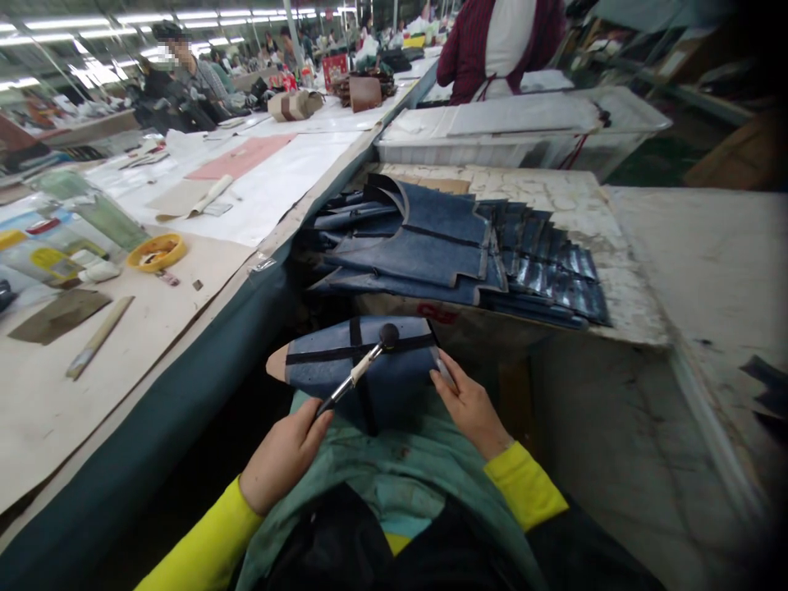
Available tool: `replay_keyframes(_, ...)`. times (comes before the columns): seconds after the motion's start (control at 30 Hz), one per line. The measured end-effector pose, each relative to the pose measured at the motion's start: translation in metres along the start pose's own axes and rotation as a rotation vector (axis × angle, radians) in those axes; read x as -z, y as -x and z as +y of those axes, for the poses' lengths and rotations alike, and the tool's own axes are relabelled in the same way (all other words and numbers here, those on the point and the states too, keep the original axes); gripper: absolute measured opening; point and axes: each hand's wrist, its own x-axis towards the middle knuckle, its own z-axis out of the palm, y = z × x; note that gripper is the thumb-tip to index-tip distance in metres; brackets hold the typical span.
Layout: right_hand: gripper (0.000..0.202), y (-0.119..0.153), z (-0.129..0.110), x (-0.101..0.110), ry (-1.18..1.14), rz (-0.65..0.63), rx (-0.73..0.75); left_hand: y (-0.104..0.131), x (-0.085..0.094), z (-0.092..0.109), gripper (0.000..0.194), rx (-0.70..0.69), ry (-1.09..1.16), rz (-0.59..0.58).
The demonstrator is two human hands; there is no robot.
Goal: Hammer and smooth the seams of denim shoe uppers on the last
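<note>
A blue leather-like panel [326,341] crossed by black strips lies over my lap, on a green apron [394,468]. Its left tip is pale tan. My left hand [286,447] is closed around the dark handle of a hammer [369,359]. The hammer's round dark head is over the panel's upper right part; I cannot tell whether it touches. At the panel's right edge, my right hand [471,402] pinches the material between thumb and fingers. A pale, narrow strip shows by those fingers, its kind unclear.
Beyond the panel, a stack of similar blue pieces [431,238] lies on a worn board [628,304]. On the left table [203,267] are a yellow ring-shaped dish [157,251], bottles [92,209] and a flat stick [99,336]. A person [501,49] stands behind a white bin [455,152].
</note>
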Motion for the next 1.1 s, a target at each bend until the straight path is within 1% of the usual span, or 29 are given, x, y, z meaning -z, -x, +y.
replay_keyframes(0.07, 0.049, -0.001, 0.0, 0.005, -0.01, -0.042, -0.013, 0.001, 0.007, -0.015, 0.032, 0.017, -0.016, 0.068)
replay_keyframes(0.13, 0.047, -0.003, -0.002, 0.012, -0.024, -0.073, -0.004, 0.008, 0.026, -0.035, 0.034, 0.078, -0.069, 0.178)
replay_keyframes(0.23, 0.042, -0.006, -0.006, 0.022, 0.006, -0.094, 0.061, 0.026, 0.072, -0.074, 0.039, 0.252, -0.234, 0.39)
replay_keyframes(0.3, 0.039, -0.009, -0.009, 0.028, 0.054, -0.076, 0.105, 0.038, 0.106, -0.101, 0.042, 0.38, -0.378, 0.525)
replay_keyframes(0.33, 0.037, -0.011, -0.01, 0.03, 0.078, -0.056, 0.121, 0.044, 0.122, -0.114, 0.044, 0.431, -0.428, 0.568)
replay_keyframes(0.4, 0.035, -0.014, -0.012, 0.033, 0.124, -0.011, 0.143, 0.054, 0.151, -0.139, 0.047, 0.517, -0.507, 0.608)
replay_keyframes(0.43, 0.035, -0.015, -0.013, 0.034, 0.144, 0.011, 0.158, 0.058, 0.162, -0.151, 0.048, 0.554, -0.538, 0.611)
replay_keyframes(0.5, 0.033, -0.019, -0.016, 0.034, 0.174, 0.04, 0.209, 0.062, 0.179, -0.175, 0.05, 0.606, -0.586, 0.581)
replay_keyframes(0.57, 0.032, -0.021, -0.02, 0.033, 0.199, 0.046, 0.274, 0.063, 0.188, -0.196, 0.051, 0.617, -0.612, 0.53)
replay_keyframes(0.6, 0.032, -0.022, -0.023, 0.033, 0.215, 0.04, 0.31, 0.061, 0.19, -0.205, 0.051, 0.61, -0.624, 0.52)
replay_keyframes(0.67, 0.032, -0.024, -0.031, 0.03, 0.263, 0.013, 0.375, 0.055, 0.186, -0.214, 0.052, 0.58, -0.656, 0.559)
replay_keyframes(0.7, 0.032, -0.024, -0.036, 0.028, 0.294, -0.006, 0.403, 0.049, 0.181, -0.213, 0.052, 0.545, -0.669, 0.606)
replay_keyframes(0.73, 0.033, -0.025, -0.042, 0.026, 0.325, -0.027, 0.425, 0.042, 0.174, -0.208, 0.051, 0.478, -0.669, 0.653)
replay_keyframes(0.77, 0.034, -0.026, -0.048, 0.023, 0.355, -0.049, 0.442, 0.033, 0.164, -0.198, 0.05, 0.38, -0.65, 0.691)
replay_keyframes(0.8, 0.035, -0.027, -0.054, 0.02, 0.383, -0.07, 0.45, 0.024, 0.152, -0.183, 0.047, 0.255, -0.61, 0.715)
replay_keyframes(0.83, 0.036, -0.028, -0.06, 0.017, 0.408, -0.091, 0.455, 0.014, 0.139, -0.164, 0.045, 0.101, -0.548, 0.7)
replay_keyframes(0.87, 0.037, -0.03, -0.065, 0.013, 0.431, -0.111, 0.456, 0.004, 0.123, -0.142, 0.042, -0.021, -0.479, 0.671)
replay_keyframes(0.93, 0.037, -0.032, -0.073, 0.005, 0.472, -0.145, 0.452, -0.016, 0.091, -0.095, 0.037, -0.208, -0.36, 0.533)
replay_keyframes(1.0, 0.037, -0.033, -0.078, -0.002, 0.499, -0.168, 0.448, -0.033, 0.061, -0.052, 0.033, -0.334, -0.266, 0.443)
replay_keyframes(1.03, 0.037, -0.033, -0.079, -0.004, 0.509, -0.175, 0.444, -0.04, 0.048, -0.034, 0.031, -0.395, -0.242, 0.426)
replay_keyframes(1.1, 0.036, -0.034, -0.081, -0.006, 0.523, -0.186, 0.436, -0.053, 0.025, -0.007, 0.03, -0.484, -0.222, 0.393)
